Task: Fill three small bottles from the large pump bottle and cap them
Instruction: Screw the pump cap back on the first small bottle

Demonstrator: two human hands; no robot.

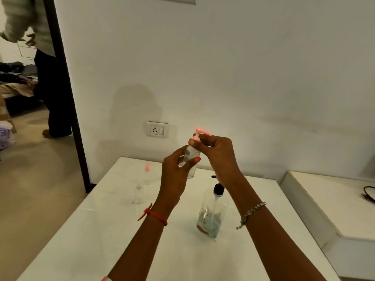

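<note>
Landmark: large pump bottle (211,216), clear w/ black pump head, standing upright on the white table (101,230), a little liquid at its bottom.

Small clear bottle (190,159) is held up in the air, above and just left of the large pump bottle, roughly upright. Left hand (176,177) wraps its body, fingers and thumb clamped around it. Right hand (217,153) is at the neck, fingertips (193,142) pinched together on the base of the pink pump cap (199,131) that sits on top of the bottle; can't tell if cap is fully seated.

Well left of the large pump bottle, on the table: a 2nd small clear bottle (139,194), upright, no cap seen on it. Behind that one, farther from the large bottle, a 3rd small bottle (147,175) w/ pink cap, blurred.

Red thread band (155,214) on left wrist, silver bracelet (251,211) on right wrist.

Wall socket (157,129) on the wall above and left of the large bottle. Far left of it, through a doorway, another person (44,57) stands.
</note>
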